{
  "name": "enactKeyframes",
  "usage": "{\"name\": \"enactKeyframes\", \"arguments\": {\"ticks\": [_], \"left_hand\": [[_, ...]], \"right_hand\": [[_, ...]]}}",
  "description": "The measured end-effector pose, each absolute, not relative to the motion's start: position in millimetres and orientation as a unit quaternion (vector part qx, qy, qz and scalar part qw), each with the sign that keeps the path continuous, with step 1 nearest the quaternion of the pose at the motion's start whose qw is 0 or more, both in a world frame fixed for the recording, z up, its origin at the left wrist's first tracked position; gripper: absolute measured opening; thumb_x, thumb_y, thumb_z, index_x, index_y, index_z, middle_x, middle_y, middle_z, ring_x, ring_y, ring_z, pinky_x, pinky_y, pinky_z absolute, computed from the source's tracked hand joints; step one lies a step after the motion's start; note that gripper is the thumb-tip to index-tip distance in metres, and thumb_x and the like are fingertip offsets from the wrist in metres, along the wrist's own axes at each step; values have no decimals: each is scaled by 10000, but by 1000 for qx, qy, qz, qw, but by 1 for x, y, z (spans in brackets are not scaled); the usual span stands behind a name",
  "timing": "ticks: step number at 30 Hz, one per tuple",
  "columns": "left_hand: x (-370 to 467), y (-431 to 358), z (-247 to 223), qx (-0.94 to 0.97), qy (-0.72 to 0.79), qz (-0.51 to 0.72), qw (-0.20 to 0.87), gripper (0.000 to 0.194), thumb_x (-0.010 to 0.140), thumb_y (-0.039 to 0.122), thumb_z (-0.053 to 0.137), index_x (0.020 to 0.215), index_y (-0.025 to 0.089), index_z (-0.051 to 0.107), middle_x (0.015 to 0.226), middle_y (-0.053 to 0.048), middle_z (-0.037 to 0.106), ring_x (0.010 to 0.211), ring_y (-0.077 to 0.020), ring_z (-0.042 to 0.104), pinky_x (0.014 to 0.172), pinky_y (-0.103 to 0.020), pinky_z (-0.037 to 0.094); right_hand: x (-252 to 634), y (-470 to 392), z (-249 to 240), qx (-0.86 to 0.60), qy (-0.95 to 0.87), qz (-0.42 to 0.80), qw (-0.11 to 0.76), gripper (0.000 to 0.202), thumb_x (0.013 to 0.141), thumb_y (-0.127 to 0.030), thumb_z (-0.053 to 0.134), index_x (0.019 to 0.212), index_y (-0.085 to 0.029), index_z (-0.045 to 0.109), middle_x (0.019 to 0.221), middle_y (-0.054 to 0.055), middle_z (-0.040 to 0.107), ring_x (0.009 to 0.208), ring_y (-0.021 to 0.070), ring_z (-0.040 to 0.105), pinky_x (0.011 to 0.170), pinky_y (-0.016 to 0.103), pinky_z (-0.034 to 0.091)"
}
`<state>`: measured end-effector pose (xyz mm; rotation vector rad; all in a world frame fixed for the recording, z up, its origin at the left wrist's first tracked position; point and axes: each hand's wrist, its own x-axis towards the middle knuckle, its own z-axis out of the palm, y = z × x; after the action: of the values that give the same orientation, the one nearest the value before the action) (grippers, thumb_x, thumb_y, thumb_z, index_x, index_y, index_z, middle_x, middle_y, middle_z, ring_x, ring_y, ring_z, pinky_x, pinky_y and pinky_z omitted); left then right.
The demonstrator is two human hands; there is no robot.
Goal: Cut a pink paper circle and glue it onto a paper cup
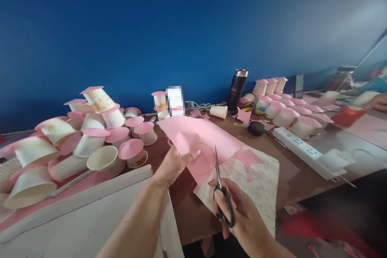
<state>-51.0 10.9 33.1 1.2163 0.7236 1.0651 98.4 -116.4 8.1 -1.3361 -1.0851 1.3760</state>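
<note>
My left hand (175, 166) pinches the near left edge of a pink paper sheet (208, 133), thumb on top. A circle outline (202, 144) is drawn on the sheet beside the thumb. In my right hand (238, 209) are black-handled scissors (223, 197), fingers through the loops. Their blades point away from me and look nearly closed, close to the right side of the circle. Under the sheet lies a printed page (256, 181), and a pink paper scrap (249, 160) rests on it.
Paper cups with pink discs (133, 151) crowd the left, behind a white box (90, 217). A black thermos (237, 90) stands by the blue wall. On the right are a power strip (298, 147), more pink-topped cups (302, 125) and another person's hand (377, 102).
</note>
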Motion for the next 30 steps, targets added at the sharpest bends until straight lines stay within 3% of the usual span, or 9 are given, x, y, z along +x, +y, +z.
{"name": "enactKeyframes", "arguments": {"ticks": [30], "left_hand": [[-58,13,34,527,285,436,671,621,706,238,748,1286,167,540,1244,-128,610,1131,-294,564,996,-435,415]], "right_hand": [[107,-119,3,-543,-462,546,439,465,839,-567,541,1119,-198,507,640,-36,523,439,68,455,368,170,427]]}}
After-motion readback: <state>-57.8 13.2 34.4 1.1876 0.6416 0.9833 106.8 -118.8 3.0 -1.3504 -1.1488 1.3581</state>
